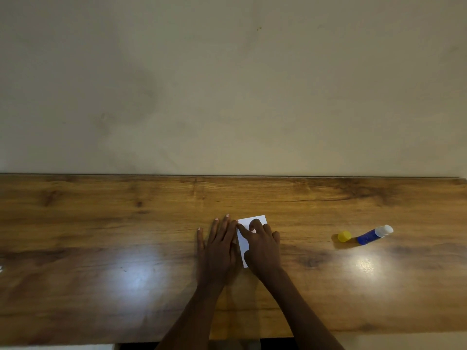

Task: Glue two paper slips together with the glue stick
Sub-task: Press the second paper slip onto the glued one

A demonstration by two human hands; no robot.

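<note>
A white paper slip [252,221] lies flat on the wooden table [101,223], near the middle. My left hand [219,246] lies flat with straight fingers along the paper's left edge. My right hand [262,246] rests on the paper, index finger stretched out and pressing near the top left corner, the other fingers curled. Whether a second slip lies under the first I cannot tell. The blue glue stick [374,234] lies on its side to the right, uncapped, its white tip pointing right. Its yellow cap [344,236] sits just left of it.
A plain beige wall [227,84] rises behind the table's far edge. The table's near edge runs along the bottom of the view. Two bright light reflections show on the wood at left and right.
</note>
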